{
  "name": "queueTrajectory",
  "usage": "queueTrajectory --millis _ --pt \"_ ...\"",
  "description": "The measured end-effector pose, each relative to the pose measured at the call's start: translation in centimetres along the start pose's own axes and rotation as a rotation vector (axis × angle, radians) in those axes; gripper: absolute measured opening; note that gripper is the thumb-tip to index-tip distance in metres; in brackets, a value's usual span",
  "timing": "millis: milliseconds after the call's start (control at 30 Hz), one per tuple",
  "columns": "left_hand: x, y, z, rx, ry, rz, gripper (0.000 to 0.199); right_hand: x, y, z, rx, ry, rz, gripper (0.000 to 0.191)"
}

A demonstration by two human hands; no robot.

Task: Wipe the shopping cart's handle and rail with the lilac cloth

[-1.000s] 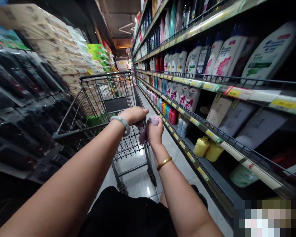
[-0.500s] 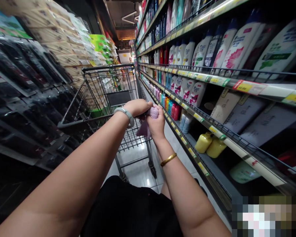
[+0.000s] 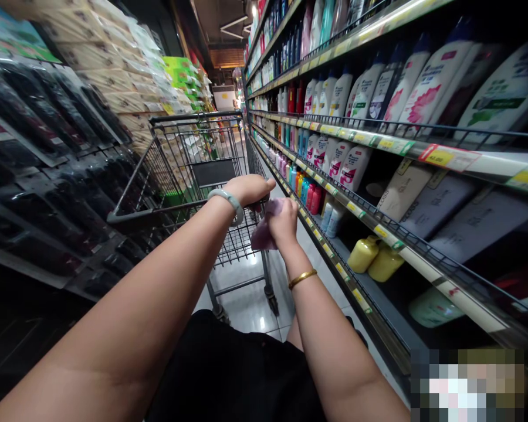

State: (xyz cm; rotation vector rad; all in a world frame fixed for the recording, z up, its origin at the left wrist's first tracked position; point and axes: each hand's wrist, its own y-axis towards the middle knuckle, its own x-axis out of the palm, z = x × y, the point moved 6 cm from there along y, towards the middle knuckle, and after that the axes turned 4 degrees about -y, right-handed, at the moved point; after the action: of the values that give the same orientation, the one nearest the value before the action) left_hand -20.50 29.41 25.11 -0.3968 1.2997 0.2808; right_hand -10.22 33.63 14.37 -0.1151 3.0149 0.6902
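My right hand [image 3: 284,221] is closed on a soft purple cloth [image 3: 262,235], which hangs down to the left of the fingers. Close beside it, my left hand [image 3: 251,189] is held back-up with the thumb pointing right. Its other fingers curl underneath and are mostly hidden, with something dark showing below them. Both hands are above the near right corner of a metal shopping cart [image 3: 217,173]. The cart's dark handle [image 3: 158,215] runs behind my left wrist, which wears a pale bangle [image 3: 227,202]. A gold bangle [image 3: 303,279] is on my right wrist.
Shelves [image 3: 361,136] along the right hold shampoo bottles [image 3: 440,79], boxes and yellow bottles [image 3: 363,254]. On the left hang dark packaged goods [image 3: 30,111], with stacked paper packs [image 3: 101,58] behind. The tiled floor [image 3: 246,293] shows under the cart.
My right hand has drawn slightly down and away from the left. The purple cloth, bunched between both hands before, now spreads and hangs from the right hand.
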Motion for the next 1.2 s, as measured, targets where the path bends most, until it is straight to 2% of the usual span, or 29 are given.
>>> queueTrajectory --millis 67,100,233,267,300,400,467,600,633,667,800,833,967,1033,1100,1200 --pt "0.0 0.1 -0.1 -0.008 0.0 0.002 0.065 0.3 0.2 1.3 0.114 -0.027 -0.05 0.026" --pt "0.0 0.1 -0.1 -0.011 0.006 0.006 0.065 0.3 0.3 1.3 0.113 -0.024 -0.065 0.027" --pt "-0.3 0.4 -0.2 -0.013 0.051 0.063 0.062 0.1 -0.1 -1.3 -0.158 -0.01 -0.041 0.041" --pt "-0.3 0.4 -0.2 -0.008 0.053 0.064 0.062 0.2 -0.2 -1.4 -0.176 -0.031 -0.047 0.041" --pt "-0.3 0.4 -0.2 -0.005 0.048 0.054 0.063 0.2 -0.3 -1.1 -0.145 -0.061 -0.06 0.039" --pt "0.0 0.3 -0.3 -0.006 0.016 0.019 0.065 0.3 -0.2 0.7 0.072 -0.157 -0.119 0.03" --pt "-0.1 0.3 -0.4 -0.017 0.019 0.024 0.064 0.1 -0.2 0.6 0.103 -0.144 -0.107 0.031" --pt "-0.7 0.7 -0.2 -0.021 0.128 0.129 0.062 0.0 -0.7 -2.4 -0.197 -0.038 -0.011 0.045" --pt "-0.8 0.8 -0.2 -0.026 0.147 0.146 0.062 0.2 -0.8 -2.6 -0.226 -0.047 -0.007 0.046" --pt "-0.8 0.8 -0.2 -0.034 0.149 0.145 0.062 0.4 -0.9 -2.2 -0.199 -0.072 -0.018 0.044" --pt "-0.4 1.1 -0.5 -0.051 0.099 0.076 0.065 1.1 -1.0 1.1 0.127 -0.169 -0.062 0.034" --pt "-0.4 1.2 -0.5 -0.05 0.1 0.074 0.065 1.1 -1.1 1.1 0.126 -0.164 -0.054 0.035" --pt "-0.8 1.7 -0.7 -0.057 0.155 0.148 0.06 2.1 -1.9 -1.0 -0.112 -0.134 -0.09 0.041" --pt "-0.8 1.8 -0.7 -0.054 0.15 0.156 0.062 2.3 -2.0 -0.5 -0.097 -0.172 -0.123 0.043" --pt "-0.7 1.9 -0.7 -0.059 0.125 0.138 0.064 2.1 -1.7 1.4 0.013 -0.235 -0.128 0.045" --pt "-0.7 2.1 -0.7 -0.075 0.106 0.133 0.065 1.8 -1.4 4.9 0.261 -0.301 -0.138 0.044"
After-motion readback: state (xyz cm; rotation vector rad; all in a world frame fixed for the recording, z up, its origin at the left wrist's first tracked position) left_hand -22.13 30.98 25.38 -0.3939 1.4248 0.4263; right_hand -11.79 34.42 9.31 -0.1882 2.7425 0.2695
